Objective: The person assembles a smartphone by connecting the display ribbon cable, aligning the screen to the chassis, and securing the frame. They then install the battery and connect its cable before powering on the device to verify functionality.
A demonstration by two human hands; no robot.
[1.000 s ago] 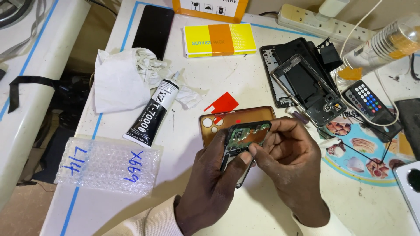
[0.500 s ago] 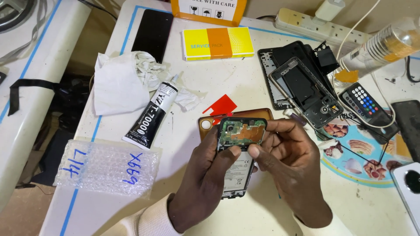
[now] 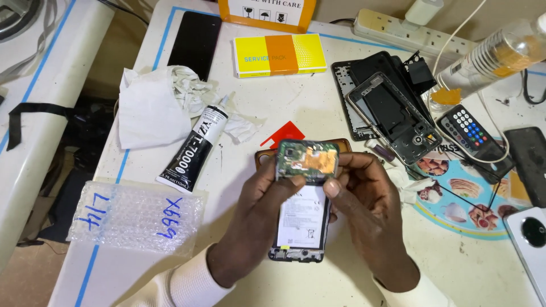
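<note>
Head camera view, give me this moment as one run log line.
left hand: grips opened black phone with white battery | right hand: fingertips on its green circuit board | black glue tube: lying on white table

The left hand (image 3: pixel 259 224) and right hand (image 3: pixel 369 219) cover the long edges of the opened phone (image 3: pixel 301 213) at lower centre. The brown case (image 3: pixel 264 156) behind it shows only slivers. At the right edge, the clear bottle (image 3: pixel 495 54) and white device (image 3: pixel 529 239) are cut off.
</note>
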